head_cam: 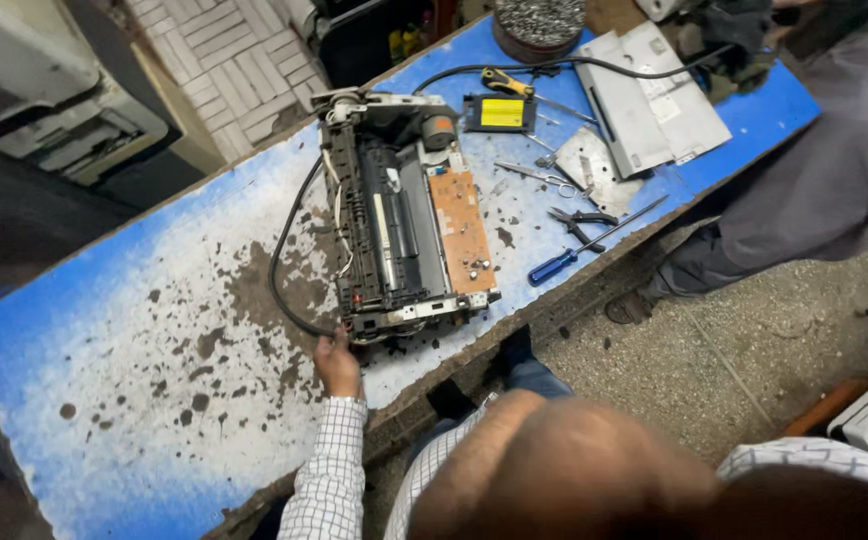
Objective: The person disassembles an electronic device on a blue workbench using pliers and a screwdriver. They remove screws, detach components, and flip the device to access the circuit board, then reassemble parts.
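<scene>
Lay on the worn blue, ink-stained wooden table point(134, 400) near its front edge: opened grey-black printer chassis point(399, 215), long axis from 11 to 5 o'clock, orange circuit board point(462, 230) along its 3 o'clock side. Touched its 7 o'clock corner with left hand point(337, 362), fingers curled narrow. Right hand: cannot tell. Open room at 8 o'clock; blue-handled screwdriver point(594, 242) at 3 o'clock.

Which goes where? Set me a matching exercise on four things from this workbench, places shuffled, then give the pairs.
1 blue-handled screwdriver
2 orange-brown circuit board
3 round tin of metal screws
4 black rubber cable

a far edge of blue table
b on opened grey printer
c curving along printer's left
d beside black pliers

Pairs: 1-d, 2-b, 3-a, 4-c
</scene>
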